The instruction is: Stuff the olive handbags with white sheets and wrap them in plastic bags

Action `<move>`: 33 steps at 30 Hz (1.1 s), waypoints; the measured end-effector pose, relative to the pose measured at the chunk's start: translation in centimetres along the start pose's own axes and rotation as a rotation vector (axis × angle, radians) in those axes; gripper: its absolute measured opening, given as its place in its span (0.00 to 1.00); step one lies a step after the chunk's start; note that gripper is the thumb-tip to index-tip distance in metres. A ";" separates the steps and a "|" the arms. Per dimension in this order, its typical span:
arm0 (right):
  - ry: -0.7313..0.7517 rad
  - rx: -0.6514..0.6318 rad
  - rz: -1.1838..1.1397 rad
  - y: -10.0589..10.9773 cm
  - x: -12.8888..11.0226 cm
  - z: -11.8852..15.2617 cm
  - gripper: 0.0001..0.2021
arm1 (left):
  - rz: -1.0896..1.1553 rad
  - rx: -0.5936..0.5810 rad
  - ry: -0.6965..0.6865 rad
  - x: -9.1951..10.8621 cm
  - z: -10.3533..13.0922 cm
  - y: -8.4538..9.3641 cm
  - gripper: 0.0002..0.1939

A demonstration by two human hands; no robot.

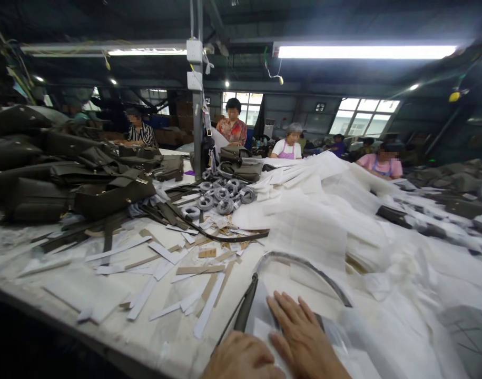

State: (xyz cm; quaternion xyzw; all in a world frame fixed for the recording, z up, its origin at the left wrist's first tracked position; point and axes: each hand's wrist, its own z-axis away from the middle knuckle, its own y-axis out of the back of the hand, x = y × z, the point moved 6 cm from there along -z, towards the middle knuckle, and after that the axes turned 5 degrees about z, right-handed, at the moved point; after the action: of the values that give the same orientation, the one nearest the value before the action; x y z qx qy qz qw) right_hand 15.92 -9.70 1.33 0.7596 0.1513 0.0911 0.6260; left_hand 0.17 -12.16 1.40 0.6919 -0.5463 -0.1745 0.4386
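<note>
At the bottom of the head view lies a dark olive handbag [246,306], partly covered by pale sheeting, with a plastic-wrapped handle [304,263] arching up behind. My right hand [302,334] rests on the pale sheeting with its fingers stretched out and slightly spread. Beside it, my left hand [243,358] is curled at the bag's near left edge, cut off by the frame's bottom. Whatever its bent fingers grip is hidden.
Olive handbags [106,195] are piled at the left. Paper and card strips [146,297] litter the table [134,347]. Plastic-wrapped coils [223,195] sit near a metal post [197,121]. White sheeting [312,210] heaps up at the right. Several people work beyond.
</note>
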 end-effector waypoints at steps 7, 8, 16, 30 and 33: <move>0.196 0.233 0.254 -4.3 1.1 0.7 0.28 | -0.012 -0.184 0.816 -15.2 -3.2 7.5 0.05; 0.220 0.276 0.277 -4.1 1.0 0.8 0.29 | -0.026 -0.188 0.854 -17.2 -3.9 7.6 0.05; 0.260 0.407 0.328 -2.6 0.3 0.6 0.34 | -0.052 -0.255 0.911 -24.1 -10.0 1.2 0.12; 0.080 0.111 0.029 -2.4 0.4 0.1 0.28 | 0.231 -0.306 0.969 -24.9 -12.9 -2.9 0.16; 0.015 0.035 -0.091 -2.0 0.4 0.1 0.26 | 0.431 -0.241 0.919 -24.8 -12.7 -0.6 0.14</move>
State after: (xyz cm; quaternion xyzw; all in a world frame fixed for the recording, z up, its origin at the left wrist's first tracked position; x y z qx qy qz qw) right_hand 16.07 -9.28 -0.66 0.7620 0.1918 0.0656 0.6150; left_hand 1.18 15.67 2.09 0.5138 -0.4033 0.1799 0.7355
